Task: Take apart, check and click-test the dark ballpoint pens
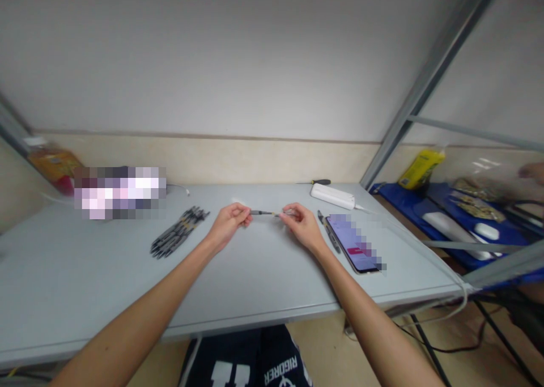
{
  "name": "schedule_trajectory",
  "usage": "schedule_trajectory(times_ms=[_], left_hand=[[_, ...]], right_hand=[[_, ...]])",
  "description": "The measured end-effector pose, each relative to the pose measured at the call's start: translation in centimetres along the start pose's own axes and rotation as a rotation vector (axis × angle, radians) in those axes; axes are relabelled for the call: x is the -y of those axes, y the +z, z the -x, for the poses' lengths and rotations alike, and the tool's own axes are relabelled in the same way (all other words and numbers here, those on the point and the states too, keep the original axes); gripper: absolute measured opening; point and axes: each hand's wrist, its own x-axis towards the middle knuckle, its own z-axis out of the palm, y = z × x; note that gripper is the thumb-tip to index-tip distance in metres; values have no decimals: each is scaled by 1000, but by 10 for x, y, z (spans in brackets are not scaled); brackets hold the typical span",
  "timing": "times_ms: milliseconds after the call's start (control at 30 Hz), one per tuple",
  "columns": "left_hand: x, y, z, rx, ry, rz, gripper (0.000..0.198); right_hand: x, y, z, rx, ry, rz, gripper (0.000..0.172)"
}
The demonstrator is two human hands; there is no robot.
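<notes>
Over the middle of the grey table (pixel 85 285), my left hand (pixel 229 222) and my right hand (pixel 301 224) hold one slim pen (pixel 266 212) between them, level and just above the surface. The left fingers pinch its dark end. The right fingers pinch the paler end, which looks like a clear part of the pen. A bundle of several dark pens (pixel 178 231) lies to the left of my left hand. Another dark pen (pixel 328 229) lies beside my right wrist.
A phone (pixel 355 244) lies flat to the right of my right hand. A white power strip (pixel 332 195) and a screwdriver (pixel 317 182) sit near the back wall. A metal post (pixel 425 81) divides off a neighbouring blue-covered table (pixel 408 197) with another person's hand (pixel 533 173).
</notes>
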Motion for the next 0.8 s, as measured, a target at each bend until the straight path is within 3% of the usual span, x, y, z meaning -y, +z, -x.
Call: schedule_trajectory(times_ms=[167, 367, 467, 567, 667, 800], left_hand=[[-1, 0, 0, -17, -1, -7, 31], [-3, 1, 4, 61, -18, -31, 30], [-2, 1, 3, 37, -14, -24, 31], [-1, 0, 1, -1, -9, -3, 32], [-1, 0, 1, -3, -5, 5, 32], [-3, 0, 3, 36, -1, -21, 32]], right_hand=[[0, -1, -1, 19, 21, 5, 29], [5, -3, 2, 45, 96, 155, 53], [4, -3, 1, 12, 28, 98, 37], [3, -3, 0, 0, -38, 49, 38], [3, -4, 0, 27, -35, 126, 27], [2, -4, 1, 58, 44, 190, 50]])
